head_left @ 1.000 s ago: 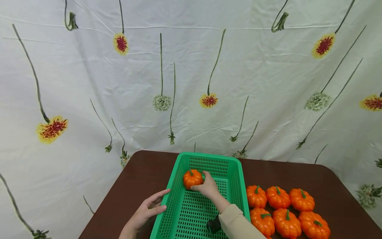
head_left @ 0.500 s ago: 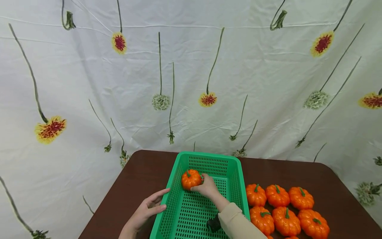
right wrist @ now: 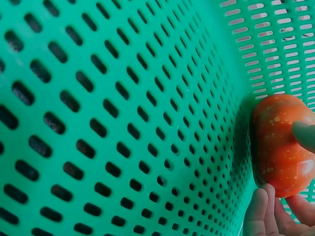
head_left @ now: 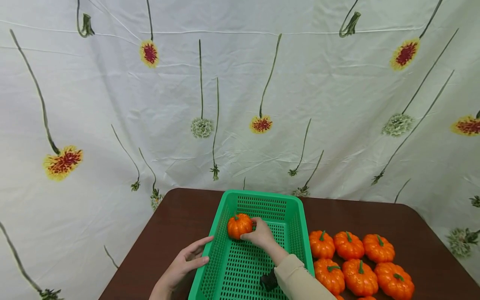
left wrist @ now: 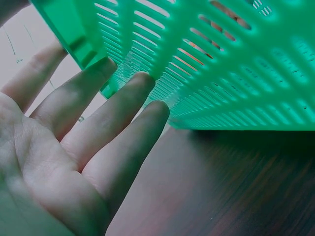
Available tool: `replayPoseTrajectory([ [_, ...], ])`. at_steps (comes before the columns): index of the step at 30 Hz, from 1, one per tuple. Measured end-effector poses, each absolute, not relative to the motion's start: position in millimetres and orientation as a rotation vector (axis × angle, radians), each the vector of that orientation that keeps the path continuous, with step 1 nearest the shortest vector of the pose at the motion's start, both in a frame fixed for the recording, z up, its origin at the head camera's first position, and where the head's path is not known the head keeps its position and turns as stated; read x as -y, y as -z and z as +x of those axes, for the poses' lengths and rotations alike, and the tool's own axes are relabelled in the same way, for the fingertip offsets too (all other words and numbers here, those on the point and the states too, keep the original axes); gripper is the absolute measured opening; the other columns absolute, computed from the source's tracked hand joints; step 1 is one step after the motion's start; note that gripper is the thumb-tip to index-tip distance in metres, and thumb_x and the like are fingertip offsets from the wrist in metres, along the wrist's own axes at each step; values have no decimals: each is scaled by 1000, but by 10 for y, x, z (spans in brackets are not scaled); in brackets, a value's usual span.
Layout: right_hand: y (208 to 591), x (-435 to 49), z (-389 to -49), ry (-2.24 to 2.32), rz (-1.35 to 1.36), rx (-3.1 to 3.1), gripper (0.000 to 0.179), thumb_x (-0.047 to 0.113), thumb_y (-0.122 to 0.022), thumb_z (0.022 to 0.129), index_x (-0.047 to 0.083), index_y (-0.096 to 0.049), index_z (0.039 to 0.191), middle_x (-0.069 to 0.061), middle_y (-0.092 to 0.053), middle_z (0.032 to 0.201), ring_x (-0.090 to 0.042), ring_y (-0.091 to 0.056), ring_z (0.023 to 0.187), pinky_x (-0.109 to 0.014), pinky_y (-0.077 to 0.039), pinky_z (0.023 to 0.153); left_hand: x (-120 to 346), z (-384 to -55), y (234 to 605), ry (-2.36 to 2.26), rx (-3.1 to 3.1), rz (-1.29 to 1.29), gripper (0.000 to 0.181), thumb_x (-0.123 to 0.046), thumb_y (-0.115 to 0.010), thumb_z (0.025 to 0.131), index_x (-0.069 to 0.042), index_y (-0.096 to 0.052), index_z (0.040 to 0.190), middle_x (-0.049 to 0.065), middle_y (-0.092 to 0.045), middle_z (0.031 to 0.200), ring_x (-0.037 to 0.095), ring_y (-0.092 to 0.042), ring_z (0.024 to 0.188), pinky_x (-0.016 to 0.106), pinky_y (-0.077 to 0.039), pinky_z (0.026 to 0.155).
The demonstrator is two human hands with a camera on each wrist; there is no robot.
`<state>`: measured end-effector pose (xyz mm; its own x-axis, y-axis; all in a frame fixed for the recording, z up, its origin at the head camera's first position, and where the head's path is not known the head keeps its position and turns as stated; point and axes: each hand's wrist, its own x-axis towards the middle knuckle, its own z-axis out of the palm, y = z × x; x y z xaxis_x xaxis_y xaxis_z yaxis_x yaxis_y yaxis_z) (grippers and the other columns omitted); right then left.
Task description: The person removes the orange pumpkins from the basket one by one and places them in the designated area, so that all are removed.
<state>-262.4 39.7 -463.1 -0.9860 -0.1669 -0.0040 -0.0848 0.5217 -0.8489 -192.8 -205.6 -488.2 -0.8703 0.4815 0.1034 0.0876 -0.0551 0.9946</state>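
Observation:
A green perforated plastic basket [head_left: 240, 266] stands on the table. Near its far left corner is an orange toy pumpkin [head_left: 239, 227] with a green stem, at the basket floor. My right hand [head_left: 260, 235] grips this pumpkin from the right; in the right wrist view the thumb crosses the pumpkin [right wrist: 280, 147] and the fingers [right wrist: 261, 211] are under its near side. My left hand [head_left: 183, 264] is at the basket's left side, its fingertips by the rim. The left wrist view has its fingers [left wrist: 123, 142] nearly straight against the slotted wall [left wrist: 211, 83].
Several more orange pumpkins [head_left: 360, 278] stand in rows right of the basket on the dark brown table [head_left: 187, 212]. A black device [head_left: 268, 281] sits at my right wrist. A white cloth with printed flowers [head_left: 232, 100] hangs behind the table.
My right hand has moved the pumpkin slightly left and down towards the basket's left wall. The left hand stays where it was.

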Motion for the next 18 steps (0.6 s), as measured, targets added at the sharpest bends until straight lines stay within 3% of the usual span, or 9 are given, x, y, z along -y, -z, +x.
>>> replayPoseTrajectory([
  [7,4601,-391,-2613,1485,-232,-2676,66,15,-77,68,-7,-44,121,-21,-50,110,-37,-50,97,-47,-44,76,2051,-1935,4888,-1998,-1964,625,49,-8,-43,93,-3,-29,140,17,-18,144,-4,-27,123,56,-16,99],
  [13,4601,-391,-2610,1422,-263,-2711,67,21,-75,70,-6,-45,124,-23,-48,112,-34,-51,95,-45,-45,74,2052,-1932,4890,-1998,-1941,551,50,-10,-46,92,-7,-30,140,5,-22,145,-7,-25,122,52,-19,100],
  [18,4627,-389,-2638,1387,-263,-2767,57,29,-70,73,-3,-52,118,-14,-55,103,-25,-54,86,-38,-47,68,2053,-1925,4889,-1999,-1945,622,50,-9,-44,93,-5,-28,140,12,-20,145,-3,-24,124,48,-21,101],
])
